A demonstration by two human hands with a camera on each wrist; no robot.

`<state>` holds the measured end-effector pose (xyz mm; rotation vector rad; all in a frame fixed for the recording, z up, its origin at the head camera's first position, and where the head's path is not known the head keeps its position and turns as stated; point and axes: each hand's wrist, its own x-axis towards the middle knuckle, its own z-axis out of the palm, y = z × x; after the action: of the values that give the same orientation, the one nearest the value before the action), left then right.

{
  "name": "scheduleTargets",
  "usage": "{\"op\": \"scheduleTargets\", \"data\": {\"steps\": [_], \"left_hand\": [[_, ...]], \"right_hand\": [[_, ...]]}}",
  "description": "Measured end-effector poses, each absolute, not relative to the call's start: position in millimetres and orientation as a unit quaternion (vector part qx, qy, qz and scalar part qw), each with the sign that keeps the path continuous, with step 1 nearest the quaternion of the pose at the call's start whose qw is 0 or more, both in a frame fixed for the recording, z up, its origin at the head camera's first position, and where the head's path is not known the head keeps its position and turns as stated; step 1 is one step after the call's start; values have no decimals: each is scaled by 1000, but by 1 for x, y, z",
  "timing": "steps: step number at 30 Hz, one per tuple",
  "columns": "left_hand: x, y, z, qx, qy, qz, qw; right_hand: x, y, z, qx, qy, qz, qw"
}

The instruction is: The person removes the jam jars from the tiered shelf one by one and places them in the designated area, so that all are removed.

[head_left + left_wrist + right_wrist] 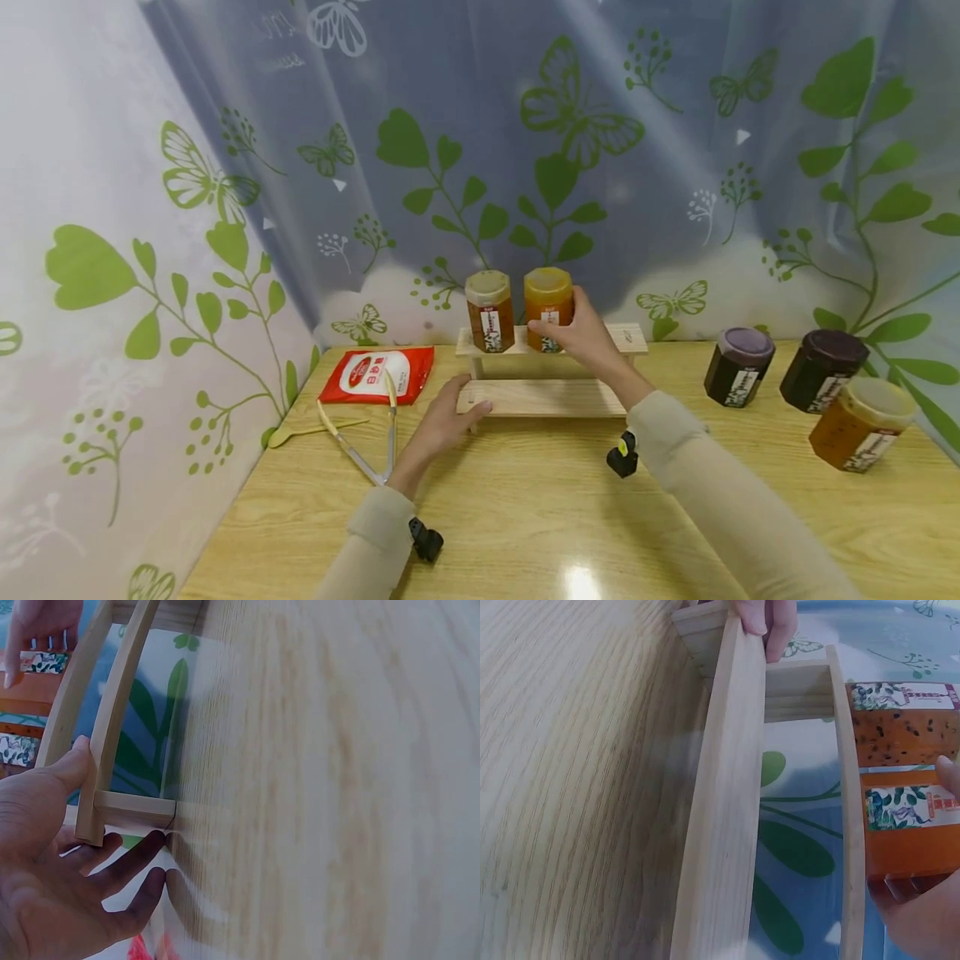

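A two-step wooden rack (540,396) stands mid-table, against the curtain. Its upper step carries a brown jar (490,312) and an orange jar (546,300), both upright. My right hand (561,330) grips the orange jar from the right side, thumb across its label. In the right wrist view that orange jar (911,832) stands beside the brown jar (904,727), with my fingers (922,919) on it. My left hand (467,410) rests at the left end of the lower step, thumb on top. The left wrist view shows its fingers (127,862) straight beside the rack (112,735) leg.
Two dark jars (738,367) (822,370) and an amber jar (862,423) stand on the table (525,517) at the right. At the left lie a red packet (378,375), metal tongs (371,442) and a wooden spoon (307,432). Curtains close off the back and left.
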<state>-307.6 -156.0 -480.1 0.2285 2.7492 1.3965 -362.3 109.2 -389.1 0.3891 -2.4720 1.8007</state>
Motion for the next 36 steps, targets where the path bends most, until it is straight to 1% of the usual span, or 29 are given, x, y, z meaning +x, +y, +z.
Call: {"op": "scheduleTargets", "data": {"steps": [8, 20, 36], "left_hand": [[-308, -153, -481, 76, 885, 458, 23], [-308, -155, -479, 78, 885, 459, 19], [-307, -155, -481, 71, 885, 459, 26]], "right_hand": [[-359, 118, -392, 136, -811, 568, 30], [-351, 130, -391, 128, -834, 537, 29], [-334, 146, -392, 143, -823, 549, 25]]}}
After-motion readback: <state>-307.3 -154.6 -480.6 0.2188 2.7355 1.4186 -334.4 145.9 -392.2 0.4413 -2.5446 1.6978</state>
